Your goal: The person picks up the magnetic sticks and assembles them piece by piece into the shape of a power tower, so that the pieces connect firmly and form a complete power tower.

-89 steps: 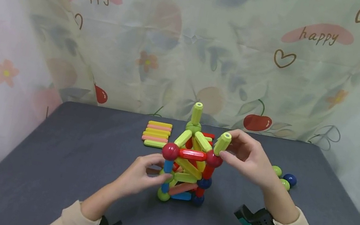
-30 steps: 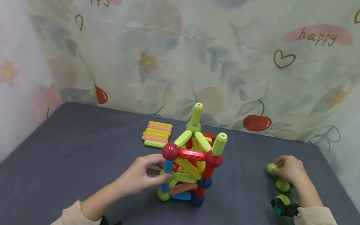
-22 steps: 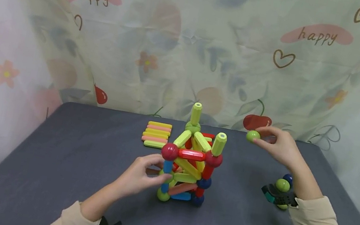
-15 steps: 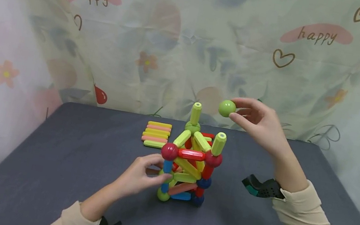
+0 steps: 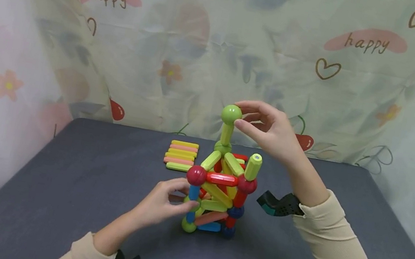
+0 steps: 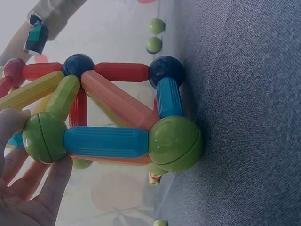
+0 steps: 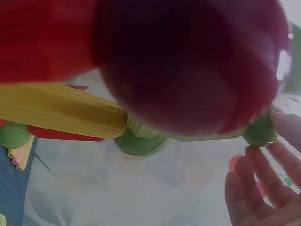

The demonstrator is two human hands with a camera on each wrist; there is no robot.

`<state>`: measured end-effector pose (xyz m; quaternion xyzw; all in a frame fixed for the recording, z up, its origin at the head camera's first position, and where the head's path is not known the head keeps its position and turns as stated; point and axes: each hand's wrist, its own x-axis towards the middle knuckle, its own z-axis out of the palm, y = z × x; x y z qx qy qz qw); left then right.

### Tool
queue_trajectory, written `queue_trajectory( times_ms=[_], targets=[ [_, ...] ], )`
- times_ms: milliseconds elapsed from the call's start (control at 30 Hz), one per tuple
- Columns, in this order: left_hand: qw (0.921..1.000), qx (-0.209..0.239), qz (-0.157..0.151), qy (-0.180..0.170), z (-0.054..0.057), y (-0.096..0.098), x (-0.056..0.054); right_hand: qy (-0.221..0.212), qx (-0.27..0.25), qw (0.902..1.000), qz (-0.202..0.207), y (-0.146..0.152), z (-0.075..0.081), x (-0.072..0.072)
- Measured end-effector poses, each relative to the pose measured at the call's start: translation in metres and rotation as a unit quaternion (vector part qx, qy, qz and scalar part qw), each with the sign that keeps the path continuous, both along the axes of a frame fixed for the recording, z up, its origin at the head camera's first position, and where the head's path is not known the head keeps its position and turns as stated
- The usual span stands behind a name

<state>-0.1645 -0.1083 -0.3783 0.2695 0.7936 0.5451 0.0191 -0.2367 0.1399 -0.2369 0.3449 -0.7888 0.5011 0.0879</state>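
A tower of coloured magnetic rods and balls stands upright on the dark cloth. My left hand grips the green ball at its left middle joint, thumb and fingers around it. At the top, my right hand pinches a light green ball, which sits on the tip of the upright green rod. Another green rod rises from the dark red ball at the upper right corner. That corner ball fills much of the right wrist view.
Behind the tower to the left lies a row of yellow, pink and green rods. Red rods lie partly hidden behind it. Loose green balls show on the cloth in the left wrist view. A patterned curtain hangs behind.
My right hand has left the corner rod, picked up a green ball at the right and carried it up and left onto the top rod. My left hand has stayed in place.
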Motion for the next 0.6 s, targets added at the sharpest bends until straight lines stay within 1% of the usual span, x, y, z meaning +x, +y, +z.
queue_trajectory(
  times_ms=[167, 433, 600],
  targets=[
    [1.0000, -0.004, 0.002, -0.002, 0.0006, 0.0008, 0.0001, -0.006, 0.004, 1.0000, 0.005, 0.0010, -0.0009, 0.0002],
    [1.0000, -0.009, 0.002, 0.001, 0.0000, 0.0006, -0.0003, -0.012, 0.015, 0.9998, -0.003, -0.0002, 0.0010, 0.0006],
    [0.9998, -0.015, -0.012, 0.006, 0.0021, -0.0017, -0.0015, -0.018, 0.011, 0.9998, -0.001, -0.0002, 0.0001, 0.0002]
  ],
)
